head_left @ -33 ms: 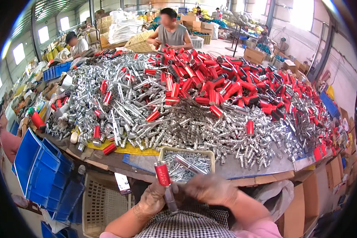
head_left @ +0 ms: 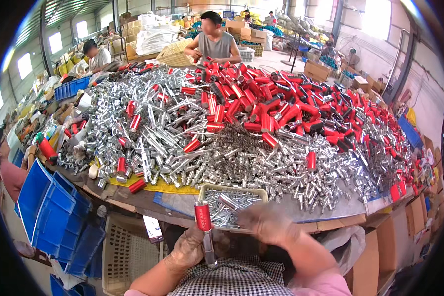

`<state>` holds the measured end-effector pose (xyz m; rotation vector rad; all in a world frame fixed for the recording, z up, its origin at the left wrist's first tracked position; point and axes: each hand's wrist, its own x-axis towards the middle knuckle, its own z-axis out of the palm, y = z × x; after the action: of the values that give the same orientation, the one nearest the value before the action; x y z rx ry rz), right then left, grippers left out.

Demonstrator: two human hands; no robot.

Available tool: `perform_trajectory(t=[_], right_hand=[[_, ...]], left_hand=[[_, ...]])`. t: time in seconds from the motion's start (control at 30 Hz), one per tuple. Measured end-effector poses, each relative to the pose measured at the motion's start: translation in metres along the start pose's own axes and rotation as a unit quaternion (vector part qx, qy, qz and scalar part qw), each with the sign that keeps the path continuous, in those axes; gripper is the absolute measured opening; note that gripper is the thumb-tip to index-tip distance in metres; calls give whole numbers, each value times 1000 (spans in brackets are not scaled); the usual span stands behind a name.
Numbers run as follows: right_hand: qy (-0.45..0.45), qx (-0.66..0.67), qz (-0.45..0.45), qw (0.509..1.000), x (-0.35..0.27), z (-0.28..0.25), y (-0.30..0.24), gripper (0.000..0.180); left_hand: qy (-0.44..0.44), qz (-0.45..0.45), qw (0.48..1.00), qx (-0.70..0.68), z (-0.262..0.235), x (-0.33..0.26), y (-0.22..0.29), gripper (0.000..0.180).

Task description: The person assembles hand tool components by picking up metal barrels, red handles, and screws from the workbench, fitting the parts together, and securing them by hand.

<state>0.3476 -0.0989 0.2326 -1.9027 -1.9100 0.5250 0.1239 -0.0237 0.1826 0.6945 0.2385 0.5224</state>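
Observation:
Upright in my left hand (head_left: 186,248), fingers wrapped round it, is a cylindrical metal part with a red printed sleeve (head_left: 202,217) on top and a silver shaft (head_left: 209,249) below. My right hand (head_left: 266,223) is smeared by motion, so its fingers cannot be read. It passes over the near right corner of a cream plastic tray (head_left: 262,189). Several small silver pins or bolts (head_left: 213,201) fill that tray. A silver tube (head_left: 228,201) slants across them, its lower end hidden by my right hand.
A large heap of silver metal parts (head_left: 153,133), red handles (head_left: 293,113) and dark springs (head_left: 237,138) covers the table. Blue crates (head_left: 39,207) and a beige crate (head_left: 128,251) stand at left, cardboard boxes (head_left: 375,246) at right. Across the table a person (head_left: 216,44) handles parts.
My right hand has shifted slightly forward and covers more of the silver tube. My left hand with the red-sleeved part has hardly moved.

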Motion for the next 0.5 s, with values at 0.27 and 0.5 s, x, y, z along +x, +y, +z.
perform_trajectory(t=[0.27, 0.5], right_hand=[[84, -260, 114, 955, 94, -10, 73, 28], [196, -140, 149, 959, 95, -37, 74, 20]], left_hand=[[42, -162, 980, 108, -5, -9, 0, 33], [79, -184, 968, 148, 4, -9, 18, 26]])
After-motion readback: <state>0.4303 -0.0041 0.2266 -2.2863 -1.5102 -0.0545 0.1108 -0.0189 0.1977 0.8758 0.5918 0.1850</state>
